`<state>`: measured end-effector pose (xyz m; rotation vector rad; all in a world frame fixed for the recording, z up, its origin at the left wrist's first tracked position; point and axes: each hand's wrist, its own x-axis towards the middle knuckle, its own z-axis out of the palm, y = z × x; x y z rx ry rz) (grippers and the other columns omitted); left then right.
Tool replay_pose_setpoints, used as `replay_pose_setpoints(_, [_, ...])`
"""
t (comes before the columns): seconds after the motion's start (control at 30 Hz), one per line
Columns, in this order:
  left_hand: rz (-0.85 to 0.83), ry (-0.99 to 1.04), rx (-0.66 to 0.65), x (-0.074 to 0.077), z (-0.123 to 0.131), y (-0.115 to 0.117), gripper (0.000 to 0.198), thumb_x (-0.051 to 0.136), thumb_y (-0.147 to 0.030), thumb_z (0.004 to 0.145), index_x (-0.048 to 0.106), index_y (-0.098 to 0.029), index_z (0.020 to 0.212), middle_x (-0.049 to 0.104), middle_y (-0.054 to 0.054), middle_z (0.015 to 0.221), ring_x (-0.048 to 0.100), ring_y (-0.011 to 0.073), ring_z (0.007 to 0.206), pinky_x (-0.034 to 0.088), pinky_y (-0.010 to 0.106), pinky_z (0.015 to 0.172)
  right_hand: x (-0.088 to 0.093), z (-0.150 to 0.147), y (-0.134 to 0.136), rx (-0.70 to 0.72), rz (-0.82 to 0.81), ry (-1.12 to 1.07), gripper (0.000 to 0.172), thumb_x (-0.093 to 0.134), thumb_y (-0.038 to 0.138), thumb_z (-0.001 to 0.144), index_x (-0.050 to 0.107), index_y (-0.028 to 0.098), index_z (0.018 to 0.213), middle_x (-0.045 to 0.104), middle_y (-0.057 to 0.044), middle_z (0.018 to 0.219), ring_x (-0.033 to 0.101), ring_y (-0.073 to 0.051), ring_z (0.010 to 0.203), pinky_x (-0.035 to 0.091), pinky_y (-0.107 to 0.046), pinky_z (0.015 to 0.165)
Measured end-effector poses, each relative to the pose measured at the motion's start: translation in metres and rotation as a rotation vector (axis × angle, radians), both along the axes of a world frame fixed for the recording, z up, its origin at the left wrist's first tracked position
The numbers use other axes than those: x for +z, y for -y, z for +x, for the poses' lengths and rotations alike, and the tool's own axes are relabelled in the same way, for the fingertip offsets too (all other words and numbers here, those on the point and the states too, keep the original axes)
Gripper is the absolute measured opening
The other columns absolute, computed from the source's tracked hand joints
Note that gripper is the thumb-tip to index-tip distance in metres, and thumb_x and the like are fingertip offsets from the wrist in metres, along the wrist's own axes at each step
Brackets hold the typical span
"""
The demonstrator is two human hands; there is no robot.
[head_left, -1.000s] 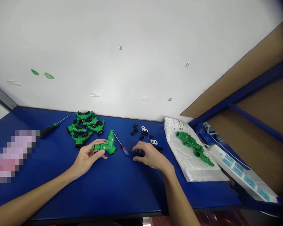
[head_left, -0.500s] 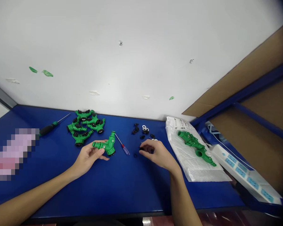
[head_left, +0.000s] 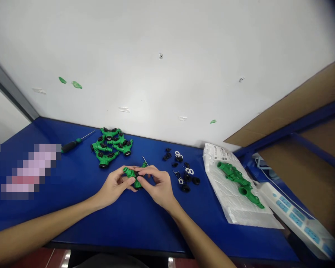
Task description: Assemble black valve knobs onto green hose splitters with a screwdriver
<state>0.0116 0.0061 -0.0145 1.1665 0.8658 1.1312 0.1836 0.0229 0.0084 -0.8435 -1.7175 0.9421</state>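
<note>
A green Y-shaped hose splitter point(head_left: 128, 172) is pinched between the thumb and fingers of my left hand point(head_left: 113, 188), a little above the blue table. Against its near side, my right hand point(head_left: 161, 186) is closed, thumb and fingertips on a small black lever point(head_left: 136, 174). The fingers partly cover the lever, so I cannot tell whether it is seated. Small black levers point(head_left: 167, 154) lie right of my hands. White washers point(head_left: 189, 171) and black ring caps point(head_left: 185, 188) are scattered nearer me. Behind my right fingers, a thin screwdriver shaft point(head_left: 145, 160) pokes out.
Several green splitters with black levers point(head_left: 104, 159) are grouped at the back left. A green-and-black screwdriver point(head_left: 72, 144) lies further left. Bare green splitter bodies point(head_left: 234, 175) rest on a white padded bag point(head_left: 223, 193) at right, beside a power strip point(head_left: 293, 216). A white wall point(head_left: 145, 82) stands behind.
My right hand has moved left from the loose black parts to the splitter, bringing a black lever. My left hand still holds the splitter, now turned. The view has shifted slightly.
</note>
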Motion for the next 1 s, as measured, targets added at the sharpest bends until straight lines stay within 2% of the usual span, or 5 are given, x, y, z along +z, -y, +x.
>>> replay_pose_setpoints(0.23, [0.063,-0.064,0.003,-0.0045,-0.0035,0.0001,0.026,0.065,-0.032,0.086,0.064,-0.017,0.107,0.062,0.010,0.122,0.064,0.0109,0.064,0.059,0.028,0.060,-0.0069,0.0043,-0.0014,0.020,-0.070,-0.068,0.005,0.072,0.023,0.081,0.072,0.022,0.086,0.071,-0.007,0.094,0.066,-0.018,0.080,0.054,-0.031,0.069])
replay_pose_setpoints(0.33, [0.086,-0.095,0.007,-0.0014,-0.0044,0.0014,0.026,0.066,-0.031,0.086,0.064,-0.016,0.106,0.067,0.006,0.100,0.062,0.0122,0.065,0.056,0.026,0.057,-0.0064,0.0056,-0.0027,0.027,-0.058,-0.076,0.010,0.071,0.023,0.082,0.074,0.024,0.091,0.066,-0.004,0.086,0.061,-0.015,0.069,0.053,-0.029,0.063])
replay_pose_setpoints(0.47, [0.107,-0.152,0.013,0.0029,-0.0049,0.0018,0.026,0.065,-0.031,0.086,0.063,-0.016,0.107,0.064,-0.001,0.071,0.056,0.0109,0.057,0.052,0.024,0.054,-0.0060,0.0081,-0.0032,0.056,0.012,-0.007,0.015,0.070,0.020,0.083,0.076,0.026,0.096,0.067,-0.005,0.090,0.064,-0.016,0.078,0.053,-0.029,0.068])
replay_pose_setpoints(0.83, [0.141,-0.234,0.014,0.0014,-0.0065,0.0042,0.030,0.065,-0.034,0.085,0.066,-0.017,0.110,0.071,0.005,0.083,0.060,0.0154,0.064,0.053,0.026,0.056,-0.0042,0.0090,-0.0010,0.060,-0.014,0.047,0.007,0.070,0.025,0.084,0.074,0.022,0.089,0.070,-0.006,0.085,0.067,-0.017,0.075,0.055,-0.030,0.068])
replay_pose_setpoints(1.0, [0.187,-0.252,-0.016,0.0027,-0.0081,0.0033,0.030,0.067,-0.030,0.084,0.069,-0.018,0.111,0.071,0.003,0.077,0.060,0.0153,0.059,0.051,0.025,0.058,0.0012,0.0098,0.0001,0.109,-0.022,0.034,0.010,0.068,0.025,0.086,0.071,0.021,0.078,0.067,-0.005,0.084,0.068,-0.018,0.078,0.055,-0.030,0.071])
